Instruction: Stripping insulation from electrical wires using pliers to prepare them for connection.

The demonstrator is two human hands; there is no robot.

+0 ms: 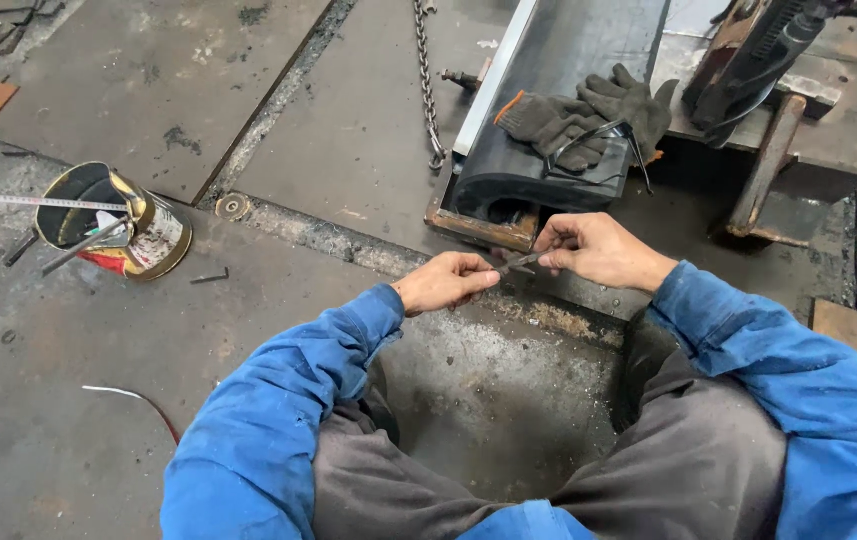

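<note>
I sit on a steel floor with my knees apart, blue sleeves and grey trousers in view. My left hand (445, 281) and my right hand (593, 249) meet in front of me, both pinching a small dark metal piece (520, 263) between the fingertips. The piece is thin and short, and its exact shape is hard to tell. Just beyond my hands lies a black metal block (548, 110) on a rusty base.
A pair of dark work gloves (588, 115) and safety glasses (603, 140) rest on the black block. A chain (426, 80) hangs at centre top. An open tin can (113, 220) with tools and a tape measure (43, 202) stands left. Red-white wire (143, 400) lies on the floor.
</note>
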